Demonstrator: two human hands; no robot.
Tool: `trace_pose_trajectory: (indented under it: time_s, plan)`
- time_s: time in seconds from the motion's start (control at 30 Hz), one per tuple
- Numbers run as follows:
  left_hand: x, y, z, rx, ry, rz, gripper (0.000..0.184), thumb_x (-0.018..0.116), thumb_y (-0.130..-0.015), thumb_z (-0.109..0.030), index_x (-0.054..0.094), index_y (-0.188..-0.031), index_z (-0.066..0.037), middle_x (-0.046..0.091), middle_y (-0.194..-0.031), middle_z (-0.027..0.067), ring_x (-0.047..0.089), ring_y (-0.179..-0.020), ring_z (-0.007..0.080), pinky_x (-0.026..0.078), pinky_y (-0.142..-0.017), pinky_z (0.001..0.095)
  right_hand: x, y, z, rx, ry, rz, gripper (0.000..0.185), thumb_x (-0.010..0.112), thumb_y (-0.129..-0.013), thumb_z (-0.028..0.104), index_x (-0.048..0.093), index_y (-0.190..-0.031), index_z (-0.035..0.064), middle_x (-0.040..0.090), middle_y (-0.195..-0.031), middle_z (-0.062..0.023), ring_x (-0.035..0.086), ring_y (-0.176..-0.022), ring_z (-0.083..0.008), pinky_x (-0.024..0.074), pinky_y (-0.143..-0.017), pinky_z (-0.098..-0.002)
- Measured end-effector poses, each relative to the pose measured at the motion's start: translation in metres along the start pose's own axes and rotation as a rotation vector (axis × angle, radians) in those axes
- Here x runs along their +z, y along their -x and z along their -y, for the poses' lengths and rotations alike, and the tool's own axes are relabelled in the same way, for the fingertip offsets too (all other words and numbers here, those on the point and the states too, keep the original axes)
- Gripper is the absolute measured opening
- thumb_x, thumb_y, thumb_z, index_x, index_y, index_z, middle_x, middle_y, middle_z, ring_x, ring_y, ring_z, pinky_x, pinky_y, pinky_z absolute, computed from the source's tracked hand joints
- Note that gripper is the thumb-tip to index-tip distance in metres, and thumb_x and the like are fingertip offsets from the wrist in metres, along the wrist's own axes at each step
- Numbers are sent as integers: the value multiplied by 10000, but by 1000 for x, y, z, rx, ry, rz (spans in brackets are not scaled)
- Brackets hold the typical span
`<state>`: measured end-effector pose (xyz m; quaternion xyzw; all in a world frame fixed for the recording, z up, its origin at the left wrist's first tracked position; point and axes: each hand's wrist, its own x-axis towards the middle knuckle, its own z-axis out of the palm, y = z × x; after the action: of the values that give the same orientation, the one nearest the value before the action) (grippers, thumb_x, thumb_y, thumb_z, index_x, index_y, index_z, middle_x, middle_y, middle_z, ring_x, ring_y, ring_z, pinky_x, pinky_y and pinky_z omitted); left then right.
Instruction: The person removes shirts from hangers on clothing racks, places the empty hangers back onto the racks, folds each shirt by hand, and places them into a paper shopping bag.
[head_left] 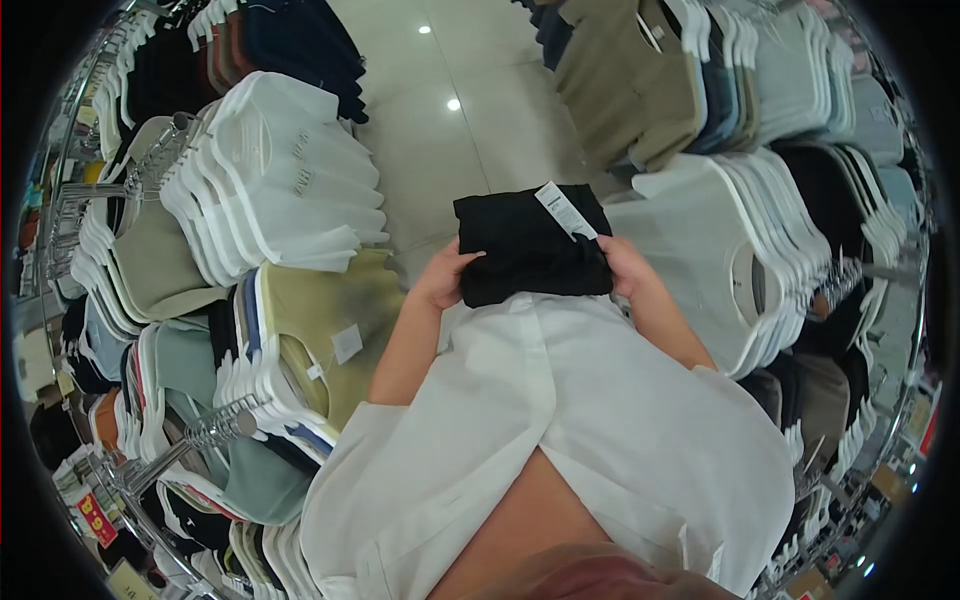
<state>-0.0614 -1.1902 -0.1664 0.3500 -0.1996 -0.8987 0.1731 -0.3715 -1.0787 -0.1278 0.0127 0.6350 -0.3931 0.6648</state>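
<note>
Got one folded black garment [520, 252] up in front of one white shirt [480, 390], left hand [441, 274] gripping one side, right hand [627, 268] gripping the other, plus one white tag [566, 211] on top.

The left metal rack [165, 462] carries, on white hangers [252, 378], white tops [270, 170] and a yellow-green top [318, 300]; the right metal rack [895, 272] carries pale grey tops [690, 240] and, farther away, brown tops [635, 90]; between the racks there is tiled floor [405, 150] (it is glossy, and shows two small light spots [453, 104]).
</note>
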Motion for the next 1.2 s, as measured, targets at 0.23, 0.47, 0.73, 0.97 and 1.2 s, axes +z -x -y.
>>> trace_pose_trajectory:
  time_s: [0.23, 0.47, 0.73, 0.97, 1.2]
  plan:
    - [5, -17, -108, 241, 2, -47, 553, 586, -971, 81, 496, -1501, -46, 627, -1420, 125, 648, -1270, 278, 541, -1076, 429, 67, -33, 105, -197, -177, 339, 616, 574, -1077, 461, 505, -1482, 2, 627, -1417, -153, 629, -1281, -256, 518, -1094, -425]
    - [6, -59, -216, 310, -88, -148, 546, 583, -961, 89, 505, -1487, -34, 640, -1396, 136, 658, -1255, 276, 552, -1064, 430, 126, -93, 218, -441, 267, 457, 675, 792, -907, 71, 480, -1500, -14, 622, -1390, -85, 576, -1283, -187, 456, -1099, -351]
    - [-1, -115, -308, 331, -44, -103, 522, 579, -958, 87, 523, -1465, -21, 647, -1378, 137, 682, -1211, 277, 574, -1027, 422, 166, -123, 306, -553, 200, 369, 615, 803, -906, 84, 530, -1449, -11, 663, -1321, -70, 614, -1205, -157, 473, -1067, -330]
    - [-23, -174, -378, 268, -30, 37, 535, 566, -949, 115, 559, -1456, -56, 653, -1381, 128, 674, -1226, 262, 559, -1039, 406, 196, -166, 340, -577, 144, 228, 640, 818, -911, 132, 525, -1460, -14, 649, -1343, -83, 603, -1226, -174, 470, -1079, -336]
    - [-55, -214, -474, 169, -127, 205, 630, 554, -934, 112, 474, -1542, -33, 584, -1491, 128, 576, -1370, 253, 472, -1151, 399, 228, -181, 390, -514, -24, 328, 729, 783, -914, 61, 429, -1546, -15, 568, -1467, -109, 544, -1347, -209, 410, -1170, -361]
